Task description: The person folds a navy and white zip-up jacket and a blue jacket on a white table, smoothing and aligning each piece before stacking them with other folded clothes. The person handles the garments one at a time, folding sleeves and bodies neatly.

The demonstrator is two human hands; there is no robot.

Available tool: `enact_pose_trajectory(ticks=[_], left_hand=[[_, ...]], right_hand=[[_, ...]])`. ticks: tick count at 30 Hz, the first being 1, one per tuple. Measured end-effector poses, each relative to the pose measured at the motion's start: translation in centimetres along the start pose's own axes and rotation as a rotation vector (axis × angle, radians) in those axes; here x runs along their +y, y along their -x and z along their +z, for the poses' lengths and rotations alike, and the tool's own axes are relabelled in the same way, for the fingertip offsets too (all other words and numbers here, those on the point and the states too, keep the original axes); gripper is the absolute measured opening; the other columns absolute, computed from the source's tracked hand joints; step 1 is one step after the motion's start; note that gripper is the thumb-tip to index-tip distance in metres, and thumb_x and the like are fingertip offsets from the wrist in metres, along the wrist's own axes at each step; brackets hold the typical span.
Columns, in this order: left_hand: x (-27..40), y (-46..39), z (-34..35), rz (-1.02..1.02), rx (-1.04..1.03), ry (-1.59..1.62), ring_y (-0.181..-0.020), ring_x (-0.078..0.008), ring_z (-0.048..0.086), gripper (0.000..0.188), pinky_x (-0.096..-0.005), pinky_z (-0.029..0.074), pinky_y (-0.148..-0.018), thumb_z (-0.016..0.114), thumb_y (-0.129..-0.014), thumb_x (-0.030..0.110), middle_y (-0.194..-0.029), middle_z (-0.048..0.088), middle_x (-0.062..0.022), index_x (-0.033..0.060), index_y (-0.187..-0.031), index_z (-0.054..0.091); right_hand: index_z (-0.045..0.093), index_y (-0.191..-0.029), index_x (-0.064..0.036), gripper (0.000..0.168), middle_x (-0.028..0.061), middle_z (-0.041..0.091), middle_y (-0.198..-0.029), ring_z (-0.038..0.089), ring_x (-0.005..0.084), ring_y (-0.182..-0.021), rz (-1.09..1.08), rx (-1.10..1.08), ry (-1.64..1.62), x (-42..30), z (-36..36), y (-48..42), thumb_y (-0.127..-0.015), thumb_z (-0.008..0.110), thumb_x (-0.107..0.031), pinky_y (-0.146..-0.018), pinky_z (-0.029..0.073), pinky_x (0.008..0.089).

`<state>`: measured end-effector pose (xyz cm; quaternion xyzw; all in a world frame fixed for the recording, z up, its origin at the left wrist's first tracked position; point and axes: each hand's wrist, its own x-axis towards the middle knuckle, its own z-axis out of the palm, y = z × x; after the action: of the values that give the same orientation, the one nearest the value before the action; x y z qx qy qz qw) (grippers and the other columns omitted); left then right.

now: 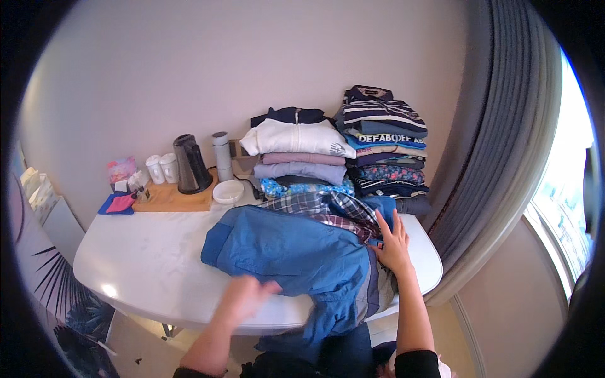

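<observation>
A blue jacket [288, 250] lies part folded across the front of the white table [137, 255], and one sleeve [331, 312] droops over the near edge. My right hand [394, 248], fingers spread, rests at the jacket's right end by a grey and dark-blue section [378, 288]. Motion blurs my left hand [243, 300] near the jacket's lower left edge; whether it touches the cloth is unclear. Just behind the jacket are a dark plaid shirt [302, 203] and a maroon plaid cloth [347, 224], both partly covered.
Two tall stacks of folded clothes stand against the wall, one topped by a white zip garment [293, 134] and dark cloth, the other by a striped shirt [383, 111]. Left are a white bowl [228, 192], kettle [191, 165], grey flask [222, 156] and wooden tray [165, 201]. A grey curtain [496, 118] hangs right.
</observation>
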<state>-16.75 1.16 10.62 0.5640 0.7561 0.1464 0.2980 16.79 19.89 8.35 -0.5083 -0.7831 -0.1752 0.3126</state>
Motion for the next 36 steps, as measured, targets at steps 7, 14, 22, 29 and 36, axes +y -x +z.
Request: enact_pose_trajectory(ticks=[7,14,22,29,36], left_hand=[[3.7,1.3,9.6,0.640,0.072,0.321,-0.086,-0.0335,0.069,0.091,-0.0395,0.055,-0.069,0.079,-0.081,0.045,-0.102,0.063,-0.0272,-0.0144,-0.131,0.032],[3.2,3.3,10.3,0.381,0.146,0.238,-0.108,-0.0453,0.059,0.075,-0.0469,0.048,-0.092,0.071,-0.072,0.011,-0.113,0.059,-0.0330,-0.0074,-0.135,0.036],[3.2,2.6,-6.1,0.768,0.798,-0.015,-0.080,-0.0275,0.057,0.047,-0.0359,0.048,-0.070,0.055,-0.062,-0.015,-0.082,0.053,-0.0110,0.0069,-0.098,0.075],[11.2,-6.0,-11.0,1.139,0.997,-0.538,-0.088,-0.0297,0.055,0.021,-0.0405,0.046,-0.076,0.060,-0.073,0.001,-0.085,0.052,-0.0112,0.0033,-0.093,0.067],[5.8,-9.4,-5.3,0.173,0.254,-0.686,-0.116,-0.0398,0.055,0.026,-0.0574,0.043,-0.096,0.058,-0.088,0.020,-0.120,0.063,-0.0201,0.0042,-0.101,0.074]], right_hand=[[0.067,-0.108,-0.009,0.036,0.0182,0.066,-0.111,0.065,0.0359,-0.099,-0.026,-0.477,-0.113,0.1,4.7,-1.1,-0.090,0.062,-0.039,-0.085,0.050,0.0521],[0.071,-0.080,-0.007,0.030,0.0190,0.070,-0.080,0.069,0.0370,-0.076,0.076,-0.440,0.025,-2.8,1.1,2.6,-0.084,0.065,-0.036,-0.069,0.056,0.0486],[0.071,-0.072,-0.003,0.037,0.0190,0.067,-0.070,0.068,0.0362,-0.066,0.028,-0.526,-0.133,-8.6,-3.1,8.5,-0.085,0.062,-0.036,-0.063,0.056,0.0456],[0.067,-0.085,0.000,0.019,0.0183,0.064,-0.060,0.067,0.0271,-0.053,-0.144,-0.438,-0.161,-24.3,-1.3,13.4,-0.087,0.059,-0.017,-0.043,0.050,0.0431],[0.071,-0.094,-0.005,0.015,0.0172,0.070,-0.084,0.069,0.0349,-0.075,0.013,-0.533,-1.269,-22.2,-6.1,10.9,-0.088,0.066,-0.018,-0.066,0.055,0.0420]])
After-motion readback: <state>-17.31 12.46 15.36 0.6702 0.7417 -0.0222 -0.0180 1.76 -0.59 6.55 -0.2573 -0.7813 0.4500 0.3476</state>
